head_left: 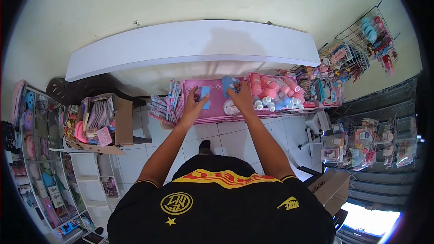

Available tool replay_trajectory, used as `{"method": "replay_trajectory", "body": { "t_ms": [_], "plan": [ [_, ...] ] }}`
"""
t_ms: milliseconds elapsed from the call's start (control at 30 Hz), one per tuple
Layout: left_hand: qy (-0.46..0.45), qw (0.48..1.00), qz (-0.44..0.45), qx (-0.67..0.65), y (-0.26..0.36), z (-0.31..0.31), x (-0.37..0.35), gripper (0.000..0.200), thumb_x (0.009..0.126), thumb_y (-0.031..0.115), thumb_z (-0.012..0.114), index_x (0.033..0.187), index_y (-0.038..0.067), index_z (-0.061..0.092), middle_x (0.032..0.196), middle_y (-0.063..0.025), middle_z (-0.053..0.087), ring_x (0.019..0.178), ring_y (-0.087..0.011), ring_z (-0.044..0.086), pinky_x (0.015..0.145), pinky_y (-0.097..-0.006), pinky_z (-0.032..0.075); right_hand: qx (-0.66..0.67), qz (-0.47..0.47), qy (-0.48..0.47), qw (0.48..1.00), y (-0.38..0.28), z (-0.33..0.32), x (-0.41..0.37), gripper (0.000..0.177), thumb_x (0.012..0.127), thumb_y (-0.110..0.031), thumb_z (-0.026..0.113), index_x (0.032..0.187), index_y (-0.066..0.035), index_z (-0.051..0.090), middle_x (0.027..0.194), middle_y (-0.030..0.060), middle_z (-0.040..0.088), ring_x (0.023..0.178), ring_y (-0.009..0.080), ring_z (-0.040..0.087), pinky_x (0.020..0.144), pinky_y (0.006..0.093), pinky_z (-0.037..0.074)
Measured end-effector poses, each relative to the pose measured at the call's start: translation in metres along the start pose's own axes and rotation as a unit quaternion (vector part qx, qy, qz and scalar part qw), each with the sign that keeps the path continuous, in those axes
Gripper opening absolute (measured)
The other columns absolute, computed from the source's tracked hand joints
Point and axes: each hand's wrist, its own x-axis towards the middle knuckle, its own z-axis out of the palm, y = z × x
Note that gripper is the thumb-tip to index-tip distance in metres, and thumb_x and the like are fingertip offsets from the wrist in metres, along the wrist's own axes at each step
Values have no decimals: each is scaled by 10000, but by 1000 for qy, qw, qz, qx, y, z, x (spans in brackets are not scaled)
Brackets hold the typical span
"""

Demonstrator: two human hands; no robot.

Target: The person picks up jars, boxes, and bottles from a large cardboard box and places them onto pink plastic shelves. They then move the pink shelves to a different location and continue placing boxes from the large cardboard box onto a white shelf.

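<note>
My left hand (193, 107) is over the left part of a pink table top (217, 91). Its thumb and fingers are curled around a small flat light-blue rectangular packet (205, 98). To the right, my right hand (242, 97) grips a blue item with small pale markings (229, 84), its thumb on the near side; the exact kind is too small to make out. Just below that item lies a round whitish object (231, 107), partly hidden by my right hand.
Rolled patterned packets (167, 104) stand left of the table. On the right, a pink tray (250, 81) holds several pink and white bottles (269, 84). A white shelf (194, 42) overhangs behind. A cardboard box (124, 119) of goods sits left; hanging racks (350, 54) line the right.
</note>
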Motion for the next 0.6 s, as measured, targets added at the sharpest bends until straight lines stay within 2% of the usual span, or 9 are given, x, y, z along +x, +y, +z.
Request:
{"method": "replay_trajectory", "body": {
  "t_ms": [33, 67, 133, 233, 267, 333, 467, 533, 600],
  "plan": [
    [-26, 976, -159, -146, 12, 2, -5, 662, 888, 458, 653, 1360, 44, 444, 1274, -130, 527, 1194, -258, 508, 994, -456, 407, 75, 18, 25, 997, -2, 0, -5, 564, 682, -297, 800, 1070, 11, 530, 1116, 196, 491, 960, 360, 557, 845, 444, 480],
    [-27, 976, -160, -146, 7, 6, -4, 662, 888, 458, 653, 1360, 44, 444, 1274, -130, 527, 1194, -258, 508, 994, -456, 407, 75, 20, 26, 997, -5, 2, -10, 564, 682, -297, 800, 1070, 11, 530, 1116, 196, 491, 960, 360, 557, 845, 444, 480],
    [-66, 896, -203, -389, -7, 15, 0, 567, 929, 471, 584, 1301, 51, 501, 1202, -97, 587, 1124, -237, 577, 977, -412, 457, 115, -68, -31, 991, -13, 11, -22, 518, 724, -280, 784, 1083, -3, 533, 1139, 194, 494, 1053, 357, 554, 900, 422, 465],
    [-103, 852, -199, -473, -13, 15, 7, 420, 930, 378, 617, 1215, 76, 555, 1109, -70, 639, 1010, -206, 646, 880, -374, 533, 101, -166, -105, 975, -32, 11, -37, 519, 760, -272, 769, 1142, -6, 538, 1248, 201, 490, 1193, 345, 515, 980, 405, 432],
    [-105, 852, -200, -473, -16, 13, 7, 420, 930, 378, 617, 1215, 76, 555, 1109, -70, 639, 1010, -206, 646, 880, -374, 533, 100, -164, -103, 976, -28, 9, -36, 519, 760, -272, 769, 1142, -6, 538, 1248, 201, 490, 1193, 345, 515, 980, 405, 432],
    [-36, 902, -158, -399, -19, 7, 7, 336, 898, 263, 669, 1154, 65, 580, 1043, -57, 668, 920, -174, 675, 783, -325, 572, 125, -222, -227, 940, -17, 6, -25, 568, 776, -299, 762, 1222, -32, 534, 1349, 211, 459, 1286, 365, 456, 1043, 400, 396],
    [6, 888, -146, -436, -13, 3, 5, 322, 869, 162, 685, 1152, 51, 579, 1054, -48, 669, 940, -170, 676, 782, -308, 576, 158, -188, -222, 944, 11, -4, -13, 625, 760, -292, 768, 1285, -59, 522, 1397, 223, 434, 1302, 386, 439, 1060, 428, 391],
    [31, 883, -126, -451, -5, 1, 2, 321, 866, 140, 674, 1157, 43, 578, 1062, -52, 669, 944, -175, 678, 803, -307, 575, -41, -176, -222, 958, 20, -6, -9, 654, 757, -248, 770, 1315, -35, 503, 1413, 235, 426, 1312, 394, 419, 1094, 453, 349],
    [29, 880, -121, -459, 0, -3, 0, 331, 866, 138, 672, 1168, 46, 571, 1075, -57, 666, 958, -180, 675, 824, -311, 571, -98, -149, -256, 950, 18, -4, -14, 657, 742, -237, 773, 1312, -43, 512, 1383, 235, 447, 1294, 395, 431, 1087, 461, 357]
  ]
}}
